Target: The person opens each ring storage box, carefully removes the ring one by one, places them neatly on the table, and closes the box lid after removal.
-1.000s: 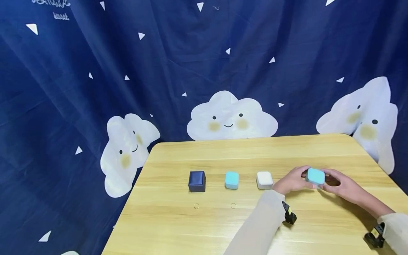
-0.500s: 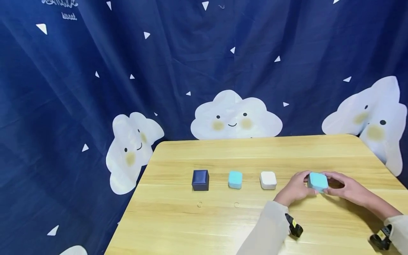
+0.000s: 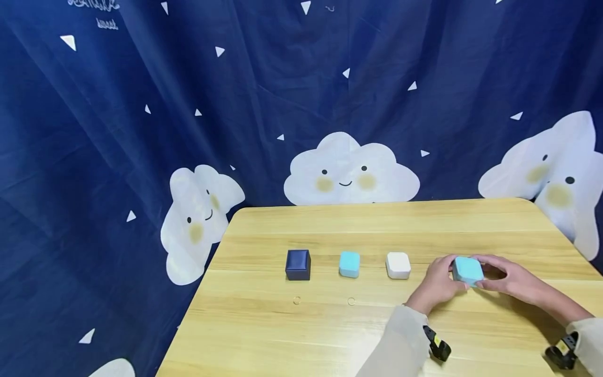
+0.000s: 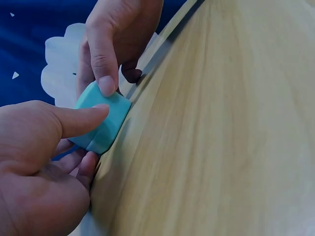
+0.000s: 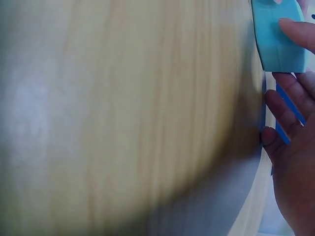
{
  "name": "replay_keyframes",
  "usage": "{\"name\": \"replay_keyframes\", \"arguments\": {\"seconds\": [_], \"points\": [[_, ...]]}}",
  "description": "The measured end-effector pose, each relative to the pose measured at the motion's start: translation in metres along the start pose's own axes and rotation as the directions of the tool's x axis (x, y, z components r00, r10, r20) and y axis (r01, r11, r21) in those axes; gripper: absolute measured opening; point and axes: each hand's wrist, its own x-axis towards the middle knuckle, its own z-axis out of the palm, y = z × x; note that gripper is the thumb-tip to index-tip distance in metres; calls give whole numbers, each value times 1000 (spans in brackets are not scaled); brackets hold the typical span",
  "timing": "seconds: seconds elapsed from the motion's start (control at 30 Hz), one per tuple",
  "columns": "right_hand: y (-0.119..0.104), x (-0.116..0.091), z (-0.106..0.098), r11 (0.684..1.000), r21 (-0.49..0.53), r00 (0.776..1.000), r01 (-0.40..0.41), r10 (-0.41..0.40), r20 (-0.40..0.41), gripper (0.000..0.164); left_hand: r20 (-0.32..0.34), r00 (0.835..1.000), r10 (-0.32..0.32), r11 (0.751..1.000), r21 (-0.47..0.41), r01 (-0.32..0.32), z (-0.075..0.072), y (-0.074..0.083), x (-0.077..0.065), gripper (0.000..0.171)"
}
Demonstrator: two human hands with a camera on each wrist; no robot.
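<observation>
Toward the right of the table, a small turquoise ring box [image 3: 468, 269] with rounded corners sits between both hands. My left hand [image 3: 439, 287] pinches its left side, the thumb on the front face as the left wrist view shows of the box [image 4: 116, 112]. From the opposite side my right hand [image 3: 511, 278] pinches it between thumb and fingers. The box looks shut and appears to rest on the tabletop; its underside is hidden. In the right wrist view the lower fingers [image 5: 283, 115] of the right hand are spread away from the box.
Left of the hands stand a white box [image 3: 398, 265], another turquoise box [image 3: 349, 264] and a dark blue box [image 3: 298, 265] in a row. Two thin rings [image 3: 297, 300] lie before the blue and turquoise boxes. A dark blue curtain [image 3: 264, 63] hangs behind the wooden table [image 3: 264, 335].
Both hands have lowered the turquoise box a little toward the tabletop, keeping their hold. The whole head view has shifted slightly. The other boxes and the rings stay in place.
</observation>
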Motion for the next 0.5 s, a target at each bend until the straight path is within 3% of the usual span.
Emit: {"name": "replay_keyframes", "arguments": {"seconds": [0.2,0.5], "points": [[0,2,2,1000,-7,1000,15,-15,5,60,-54,998,-37,999,-20,36,0,3,-6,64],[-3,5,7,999,1,999,41,-41,3,61,-150,986,-76,994,69,87,5,4,-16,65]]}}
